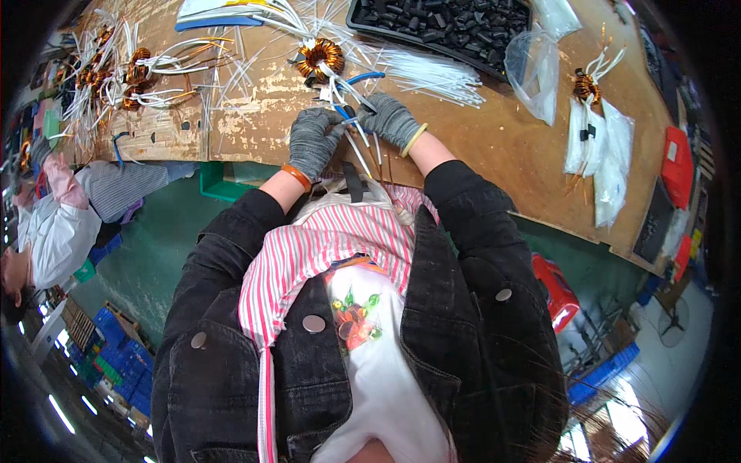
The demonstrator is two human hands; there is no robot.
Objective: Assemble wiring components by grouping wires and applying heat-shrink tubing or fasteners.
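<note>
Two gloved hands (pixel 312 140) (pixel 392 119) — one black tray (pixel 440 31) — two red boxes (pixel 678 166) (pixel 556 289)

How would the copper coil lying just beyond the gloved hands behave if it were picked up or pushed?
The copper coil looks densely wound on a ring core, so it is probably stiff and heavy for its size. It lies flat on the bench, so it should slide rather than roll. Its white-sleeved leads splay loosely and would likely trail and snag the neighbouring sleeves.

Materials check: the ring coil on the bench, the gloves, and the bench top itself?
Ring coil: looks like copper wire, shiny orange-brown turns, with white sleeved leads. Gloves on left hand and right hand: grey knit fabric, matte, ribbed texture. Bench top: probably plywood or board, brown, surface layer worn off in pale patches.
</note>
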